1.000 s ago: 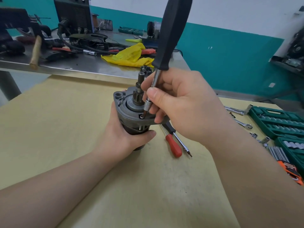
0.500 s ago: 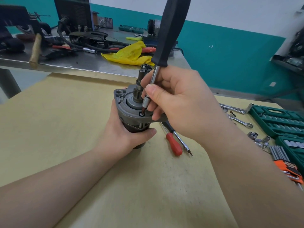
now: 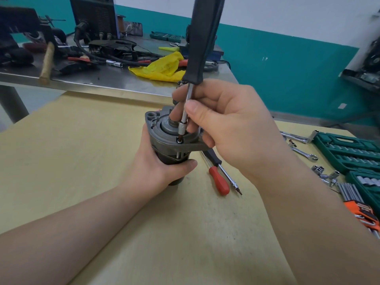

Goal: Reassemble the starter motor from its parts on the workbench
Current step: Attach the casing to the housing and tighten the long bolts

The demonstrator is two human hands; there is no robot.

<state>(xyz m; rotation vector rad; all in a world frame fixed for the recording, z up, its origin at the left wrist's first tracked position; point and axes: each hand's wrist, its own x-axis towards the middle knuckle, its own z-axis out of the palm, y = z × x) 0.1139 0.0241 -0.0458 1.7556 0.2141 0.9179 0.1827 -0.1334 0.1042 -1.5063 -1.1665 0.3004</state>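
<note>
gripping the starter motor [image 3: 164, 140] left hand [image 3: 162, 171], right hand [image 3: 230, 128] pinches screwdriver [image 3: 203, 48].

I see a matt grey cast-metal starter motor [image 3: 164, 138], a matt black plastic screwdriver handle [image 3: 205, 38] with polished shaft, and a smooth matt wood-look desk [image 3: 82, 161].

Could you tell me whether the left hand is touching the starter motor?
Touching: the head view shows the left hand wrapped round the starter motor body, thumb pressed against its front.
</note>
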